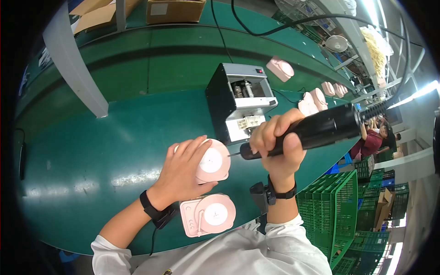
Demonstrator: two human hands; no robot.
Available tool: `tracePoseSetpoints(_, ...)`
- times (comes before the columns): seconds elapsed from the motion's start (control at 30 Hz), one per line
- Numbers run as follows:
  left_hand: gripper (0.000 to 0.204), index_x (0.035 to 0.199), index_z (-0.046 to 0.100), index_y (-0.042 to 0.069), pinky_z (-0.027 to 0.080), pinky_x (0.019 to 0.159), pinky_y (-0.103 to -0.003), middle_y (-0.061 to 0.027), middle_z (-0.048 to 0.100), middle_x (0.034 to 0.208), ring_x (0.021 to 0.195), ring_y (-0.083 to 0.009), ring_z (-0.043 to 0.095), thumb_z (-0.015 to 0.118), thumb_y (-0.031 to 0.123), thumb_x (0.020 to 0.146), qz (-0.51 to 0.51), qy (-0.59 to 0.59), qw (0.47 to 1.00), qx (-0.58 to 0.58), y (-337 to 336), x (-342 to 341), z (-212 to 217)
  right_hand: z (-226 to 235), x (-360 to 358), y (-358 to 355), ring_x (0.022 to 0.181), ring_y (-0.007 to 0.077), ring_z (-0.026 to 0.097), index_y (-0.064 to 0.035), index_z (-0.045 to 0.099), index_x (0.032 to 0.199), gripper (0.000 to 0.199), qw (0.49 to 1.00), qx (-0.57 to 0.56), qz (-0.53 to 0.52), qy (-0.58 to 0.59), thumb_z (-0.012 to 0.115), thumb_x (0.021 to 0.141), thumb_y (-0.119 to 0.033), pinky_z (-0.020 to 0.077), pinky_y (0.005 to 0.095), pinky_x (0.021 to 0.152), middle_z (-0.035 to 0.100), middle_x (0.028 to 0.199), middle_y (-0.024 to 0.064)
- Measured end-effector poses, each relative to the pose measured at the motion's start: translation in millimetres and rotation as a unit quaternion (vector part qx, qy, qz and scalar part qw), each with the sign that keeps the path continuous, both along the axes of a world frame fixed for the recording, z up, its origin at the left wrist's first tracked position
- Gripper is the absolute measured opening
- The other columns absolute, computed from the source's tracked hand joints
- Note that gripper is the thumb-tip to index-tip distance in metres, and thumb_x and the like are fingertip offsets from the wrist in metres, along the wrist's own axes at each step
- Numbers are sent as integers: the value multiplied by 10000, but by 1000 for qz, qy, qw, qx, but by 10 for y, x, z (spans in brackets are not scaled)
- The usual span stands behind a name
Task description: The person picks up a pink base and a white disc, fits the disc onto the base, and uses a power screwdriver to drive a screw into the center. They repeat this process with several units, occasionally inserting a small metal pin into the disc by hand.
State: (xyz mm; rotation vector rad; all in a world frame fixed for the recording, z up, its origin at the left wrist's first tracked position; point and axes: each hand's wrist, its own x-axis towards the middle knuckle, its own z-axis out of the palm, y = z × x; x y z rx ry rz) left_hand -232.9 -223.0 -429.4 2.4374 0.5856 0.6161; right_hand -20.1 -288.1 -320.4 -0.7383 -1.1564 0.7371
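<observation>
My left hand grips a pink record-player-shaped piece with a white round centre, fingers over its far side and thumb at its near edge. In my right hand is a black electric screwdriver, held nearly level, its cable running off to the upper right. The thin bit points left and ends at the right rim of the pink piece; whether it touches, I cannot tell. Closer to me lies a second pink record-player-shaped piece with a small tone arm. Beyond my hands stands a grey-and-black screw feeder.
Several pink pieces lie along a green conveyor at the far side. A grey post rises from the green bench at left. Green crates stand to the right. Cardboard boxes sit at the back.
</observation>
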Motion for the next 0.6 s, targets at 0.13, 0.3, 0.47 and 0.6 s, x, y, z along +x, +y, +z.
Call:
tracePoseSetpoints(0.13, 1024, 1534, 446, 42, 322, 1158, -511, -175, 475, 1560, 1400, -381, 458, 893, 418, 692, -4, 0, 1000, -5, 15, 11, -15, -142, -296, 90, 524, 151, 482, -56, 479, 958, 394, 1000, -24, 11, 7, 768, 956, -324, 464, 330, 527, 512, 662, 60)
tracePoseSetpoints(0.3, 1007, 1526, 448, 46, 330, 1147, -519, -167, 471, 1556, 1395, -357, 460, 886, 431, 705, -2, 1, 1000, -7, 22, 29, 10, -341, -321, 156, 524, 148, 480, -46, 476, 954, 408, 999, -50, -12, -9, 790, 941, -306, 473, 332, 533, 531, 670, 74)
tracePoseSetpoints(0.47, 985, 1512, 460, 43, 338, 1138, -525, -164, 479, 1543, 1388, -344, 468, 883, 432, 711, 2, 1, 1000, -12, 18, 0, 6, -309, -392, 168, 525, 146, 478, -33, 470, 951, 423, 998, -49, -14, -33, 783, 947, -319, 478, 330, 536, 532, 670, 79)
tracePoseSetpoints(0.6, 982, 1509, 464, 40, 340, 1135, -521, -167, 487, 1531, 1383, -341, 472, 884, 431, 712, 0, -4, 1000, -9, 26, -2, 6, -300, -417, 164, 528, 146, 482, -31, 469, 948, 425, 998, -52, -16, -41, 782, 948, -320, 482, 328, 535, 531, 669, 81)
